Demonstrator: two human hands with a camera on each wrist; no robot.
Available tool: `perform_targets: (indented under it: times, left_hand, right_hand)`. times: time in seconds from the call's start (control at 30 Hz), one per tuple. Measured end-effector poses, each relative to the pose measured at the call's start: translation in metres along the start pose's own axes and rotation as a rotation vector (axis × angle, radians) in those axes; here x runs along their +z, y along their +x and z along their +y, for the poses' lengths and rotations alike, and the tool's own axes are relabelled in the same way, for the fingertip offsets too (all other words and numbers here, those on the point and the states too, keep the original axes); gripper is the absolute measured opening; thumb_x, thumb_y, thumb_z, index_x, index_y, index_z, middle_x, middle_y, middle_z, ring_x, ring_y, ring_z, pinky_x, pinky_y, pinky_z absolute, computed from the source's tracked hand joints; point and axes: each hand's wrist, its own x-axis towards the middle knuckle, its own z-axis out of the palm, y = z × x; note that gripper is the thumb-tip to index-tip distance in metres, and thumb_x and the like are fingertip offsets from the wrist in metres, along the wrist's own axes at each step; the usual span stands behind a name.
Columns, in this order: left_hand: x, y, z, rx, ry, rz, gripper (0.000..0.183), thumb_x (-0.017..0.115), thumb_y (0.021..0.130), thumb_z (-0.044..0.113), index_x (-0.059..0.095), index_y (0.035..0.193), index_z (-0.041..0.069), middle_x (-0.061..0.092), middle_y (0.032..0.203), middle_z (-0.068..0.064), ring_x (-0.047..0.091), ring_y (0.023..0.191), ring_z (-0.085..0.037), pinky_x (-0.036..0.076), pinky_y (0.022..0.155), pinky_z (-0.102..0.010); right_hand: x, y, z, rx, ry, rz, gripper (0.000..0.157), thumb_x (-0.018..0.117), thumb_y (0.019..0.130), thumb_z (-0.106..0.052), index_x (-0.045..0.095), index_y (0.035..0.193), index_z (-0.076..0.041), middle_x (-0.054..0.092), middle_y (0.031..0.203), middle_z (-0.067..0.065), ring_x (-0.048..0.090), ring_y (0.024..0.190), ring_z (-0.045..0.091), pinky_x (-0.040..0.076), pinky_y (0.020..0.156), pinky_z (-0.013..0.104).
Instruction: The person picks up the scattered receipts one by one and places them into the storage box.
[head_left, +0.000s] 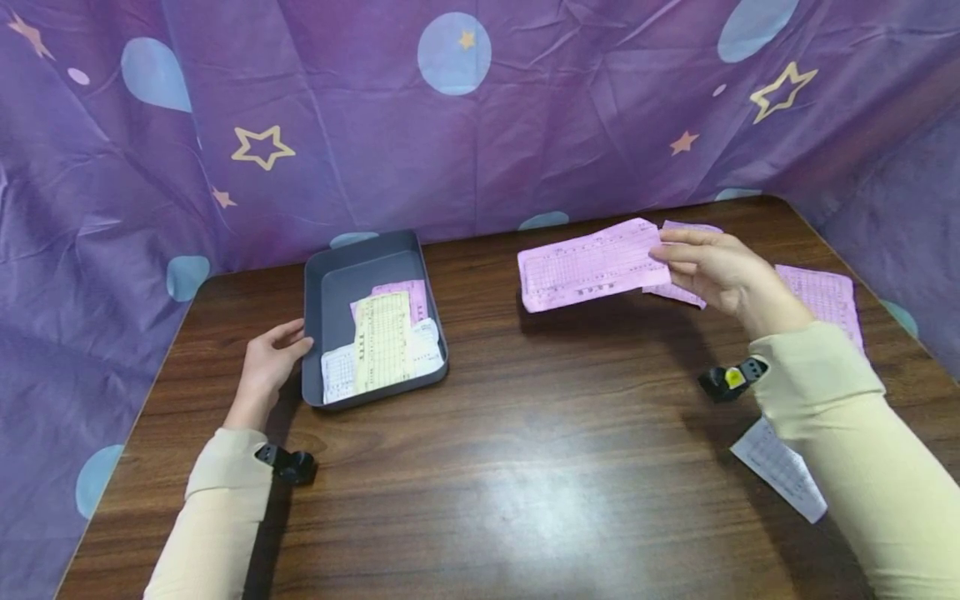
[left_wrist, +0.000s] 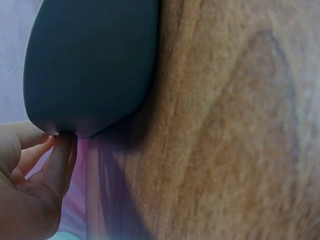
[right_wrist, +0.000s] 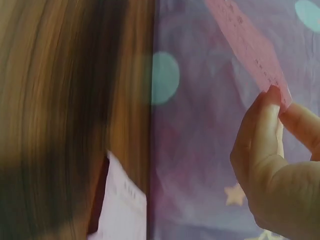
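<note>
My right hand [head_left: 712,271] pinches the right end of a pink paper form [head_left: 588,265] between thumb and fingers and holds it above the table. In the right wrist view that form [right_wrist: 250,42] slants up from the fingertips. At the left, my left hand [head_left: 273,362] grips the left rim of a dark grey tray [head_left: 313,292]; in the left wrist view the fingertips meet the tray's wall [left_wrist: 90,65]. Inside the tray a yellow form [head_left: 382,342] overlaps white forms [head_left: 337,372] and a pink one [head_left: 417,298].
More pink forms lie at the right, one partly behind my right hand [head_left: 693,227] and one beyond the wrist [head_left: 825,300]. A white form [head_left: 782,471] is partly covered by my right sleeve [head_left: 832,400]. Behind the wooden table [head_left: 525,467] hangs a purple curtain [head_left: 360,100].
</note>
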Motion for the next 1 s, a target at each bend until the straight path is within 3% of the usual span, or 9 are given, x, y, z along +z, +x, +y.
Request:
perform_targets:
  times: [0.33,0.6,0.83,1.0]
  left_hand:
    - [0.000,0.002,-0.001,-0.006,-0.018,-0.018,0.050,0.051,0.096,0.011,0.041,0.144,0.005,0.049,0.143,-0.018,0.046,0.132,-0.025,0.039,0.109,-0.039]
    - [0.001,0.001,0.000,-0.001,0.003,-0.015,0.049,0.052,0.096,0.011,0.041,0.143,0.004,0.050,0.142,-0.019,0.047,0.131,-0.026,0.043,0.099,-0.030]
    - [0.001,0.000,0.001,-0.008,0.006,-0.015,0.049,0.051,0.096,0.012,0.041,0.144,0.005,0.050,0.142,-0.018,0.046,0.131,-0.025,0.041,0.102,-0.033]
    - [0.000,-0.001,0.001,0.003,0.017,-0.010,0.049,0.052,0.096,0.012,0.042,0.143,0.005,0.052,0.141,-0.018,0.047,0.128,-0.023,0.042,0.088,-0.018]
  right_hand:
    - [0.065,0.014,0.019,0.001,0.014,-0.009,0.026,0.049,0.091,0.010,0.062,0.085,-0.011,0.070,0.077,-0.002,0.067,0.072,0.005,0.055,0.067,0.020]
    - [0.115,0.024,0.048,-0.002,-0.069,0.026,0.021,0.049,0.092,0.007,0.050,0.106,-0.009,0.065,0.074,-0.009,0.062,0.068,0.001,0.053,0.065,0.014]
    - [0.153,0.036,0.076,0.000,-0.046,0.041,0.042,0.049,0.091,0.009,0.042,0.132,0.005,0.062,0.076,-0.007,0.060,0.067,0.002,0.053,0.062,0.013]
    - [0.178,0.044,0.095,-0.003,-0.053,0.057,0.049,0.051,0.090,0.010,0.040,0.137,0.010,0.058,0.079,-0.004,0.059,0.066,0.002,0.053,0.061,0.013]
